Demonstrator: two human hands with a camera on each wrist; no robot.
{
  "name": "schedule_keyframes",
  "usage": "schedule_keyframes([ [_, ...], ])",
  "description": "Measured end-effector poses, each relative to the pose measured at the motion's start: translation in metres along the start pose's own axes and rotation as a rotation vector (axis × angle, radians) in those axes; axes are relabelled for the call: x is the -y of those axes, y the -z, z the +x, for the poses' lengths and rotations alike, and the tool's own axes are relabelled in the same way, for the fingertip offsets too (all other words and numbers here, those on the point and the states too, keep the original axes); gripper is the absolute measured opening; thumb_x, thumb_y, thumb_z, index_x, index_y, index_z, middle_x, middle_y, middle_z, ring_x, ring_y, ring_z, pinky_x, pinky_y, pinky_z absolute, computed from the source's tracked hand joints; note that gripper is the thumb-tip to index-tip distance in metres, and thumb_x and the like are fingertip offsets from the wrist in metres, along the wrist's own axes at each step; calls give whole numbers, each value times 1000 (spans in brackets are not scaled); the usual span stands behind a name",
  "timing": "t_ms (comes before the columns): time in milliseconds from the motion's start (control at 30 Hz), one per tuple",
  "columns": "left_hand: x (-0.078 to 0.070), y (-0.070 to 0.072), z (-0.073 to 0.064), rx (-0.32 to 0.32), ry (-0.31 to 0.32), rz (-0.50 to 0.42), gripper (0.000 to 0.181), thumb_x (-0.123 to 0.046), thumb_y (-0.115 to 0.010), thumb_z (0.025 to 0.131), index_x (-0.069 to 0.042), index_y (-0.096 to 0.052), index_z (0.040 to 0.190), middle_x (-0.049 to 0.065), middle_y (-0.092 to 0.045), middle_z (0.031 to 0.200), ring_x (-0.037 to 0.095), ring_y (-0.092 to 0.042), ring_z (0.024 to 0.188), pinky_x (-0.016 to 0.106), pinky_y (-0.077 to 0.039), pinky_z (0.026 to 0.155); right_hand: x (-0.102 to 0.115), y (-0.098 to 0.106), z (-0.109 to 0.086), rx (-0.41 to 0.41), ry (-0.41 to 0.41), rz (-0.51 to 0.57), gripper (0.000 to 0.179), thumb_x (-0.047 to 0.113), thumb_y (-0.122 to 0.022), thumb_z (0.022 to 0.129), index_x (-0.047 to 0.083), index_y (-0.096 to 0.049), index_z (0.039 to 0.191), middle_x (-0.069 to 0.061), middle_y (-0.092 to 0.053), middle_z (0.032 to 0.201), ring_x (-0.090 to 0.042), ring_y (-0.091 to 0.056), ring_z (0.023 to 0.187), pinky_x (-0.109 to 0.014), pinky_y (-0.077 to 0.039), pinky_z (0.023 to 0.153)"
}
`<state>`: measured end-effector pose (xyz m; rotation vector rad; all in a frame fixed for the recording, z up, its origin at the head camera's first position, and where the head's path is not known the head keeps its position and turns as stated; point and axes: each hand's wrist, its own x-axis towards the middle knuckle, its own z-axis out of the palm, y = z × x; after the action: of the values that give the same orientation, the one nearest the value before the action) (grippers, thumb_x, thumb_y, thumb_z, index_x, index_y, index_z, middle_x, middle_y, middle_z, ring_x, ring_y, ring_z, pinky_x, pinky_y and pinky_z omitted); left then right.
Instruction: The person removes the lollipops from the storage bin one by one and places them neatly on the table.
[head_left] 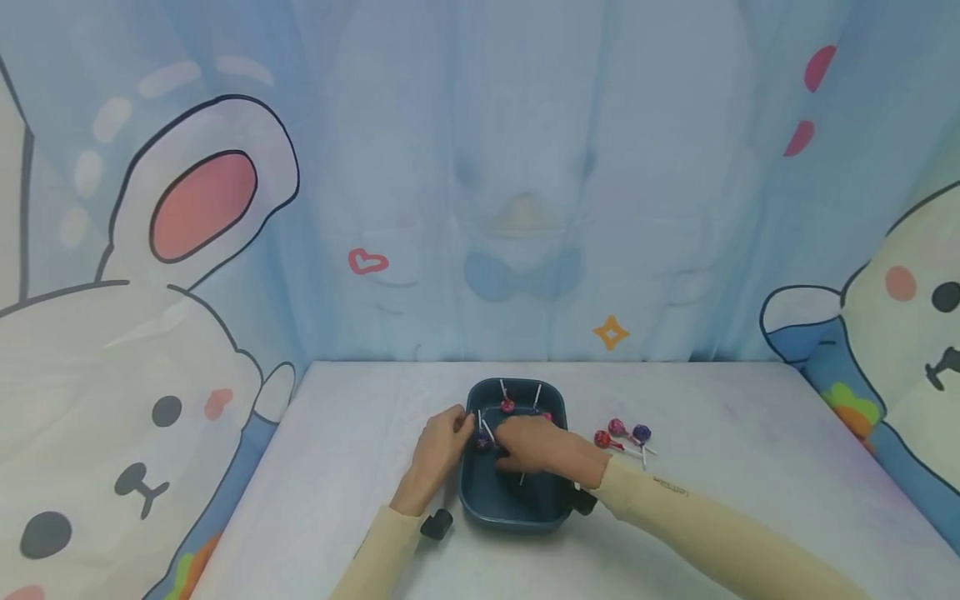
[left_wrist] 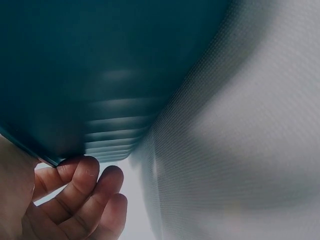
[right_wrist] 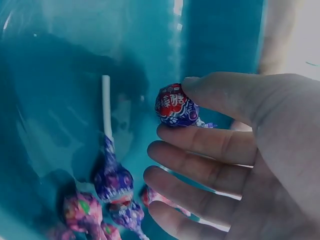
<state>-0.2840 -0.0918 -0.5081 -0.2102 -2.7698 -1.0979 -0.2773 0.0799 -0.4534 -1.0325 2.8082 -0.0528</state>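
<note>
Item 1: held lollipop [right_wrist: 176,106], red-and-purple wrapper. Located within the outline of the tray [head_left: 517,527]; contact with its floor could not be told. Its ball faced 10 o'clock in the right wrist view and its wrapper twist 4 o'clock, the long axis running between; the stick was largely hidden by fingers.

Item 2: right hand [head_left: 534,447]. Thumb and forefinger pinched the ball narrowly, the other three fingers extended beneath. The grip by the ball presumably gave the surest hold, the stick being thin.

Item 3: left hand [head_left: 438,450]. Fingers curled at the tray's rim, at 10 o'clock, probably to keep it from sliding.

Item 4: lollipops inside the tray. One pink-red lollipop [head_left: 507,406], at 12 o'clock, stick to 12. One purple lollipop [right_wrist: 114,184], ball near 6 o'clock of its stick, touching another purple ball. Sticks set alike perhaps suggested deliberate laying.

Item 5: three loose lollipops at the tray's 3 o'clock, on the table [head_left: 720,500]: two red ones [head_left: 602,439], sticks toward 4 o'clock; one dark purple [head_left: 641,433], stick toward 6.
</note>
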Motion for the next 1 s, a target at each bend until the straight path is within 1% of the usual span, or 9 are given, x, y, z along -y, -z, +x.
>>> schedule_keyframes([
  [200,1,0,-1,2,5,6,24,-32,-49,93,-18,-51,74,-4,-51,64,9,-45,54,23,-37,48,-7,9,-7,-20,-15,55,19,36,-67,80,17,-63,80,8,-53,66,-8,-48,58,-25,-40,54],
  [333,1,-1,-1,1,7,8,24,-31,-49,93,-18,-52,74,-4,-51,64,9,-45,54,23,-37,48,-11,14,-13,-29,-42,98,22,36,-67,81,15,-66,89,6,-60,76,-8,-53,67,-28,-46,63],
  [433,0,-1,-1,-4,5,7,24,-31,-49,93,-18,-52,74,-4,-51,63,9,-45,54,23,-37,47,-14,19,-19,-41,-72,134,27,37,-66,82,14,-65,97,4,-62,84,-8,-54,74,-31,-48,71],
  [600,-1,-1,-1,-9,7,1,25,-32,-49,93,-17,-52,73,-4,-51,63,9,-45,54,23,-36,47,-23,28,-30,-77,-104,174,26,36,-66,82,15,-65,98,3,-63,92,-11,-58,84,-34,-48,76],
  [633,-1,-1,-1,-9,8,0,25,-32,-50,93,-17,-52,73,-4,-51,63,9,-45,54,23,-36,47,-26,29,-32,-82,-113,179,25,37,-65,83,16,-65,97,4,-64,92,-10,-58,85,-33,-49,76],
  [733,0,-1,0,-7,13,0,24,-31,-50,93,-17,-51,73,-4,-51,62,9,-45,54,24,-36,47,-33,33,-39,-87,-125,207,18,38,-64,84,21,-64,89,8,-62,82,-8,-57,76,-30,-48,69],
  [867,0,-2,0,2,18,1,24,-31,-50,93,-18,-51,73,-4,-50,62,9,-45,53,24,-36,47,-42,37,-51,-96,-128,240,14,38,-63,84,25,-60,80,12,-55,71,-6,-49,64,-27,-41,60],
  [933,1,-2,0,4,17,-3,24,-31,-50,93,-17,-51,72,-4,-50,62,9,-45,53,24,-36,47,-47,38,-58,-108,-133,263,14,38,-63,84,25,-60,80,12,-56,73,-7,-49,66,-27,-41,61],
  [1000,1,-2,0,3,13,-7,24,-31,-50,93,-17,-51,72,-4,-50,62,9,-45,53,24,-36,46,-52,39,-66,-123,-153,277,14,38,-63,84,24,-60,85,12,-57,80,-7,-51,71,-28,-43,64],
])
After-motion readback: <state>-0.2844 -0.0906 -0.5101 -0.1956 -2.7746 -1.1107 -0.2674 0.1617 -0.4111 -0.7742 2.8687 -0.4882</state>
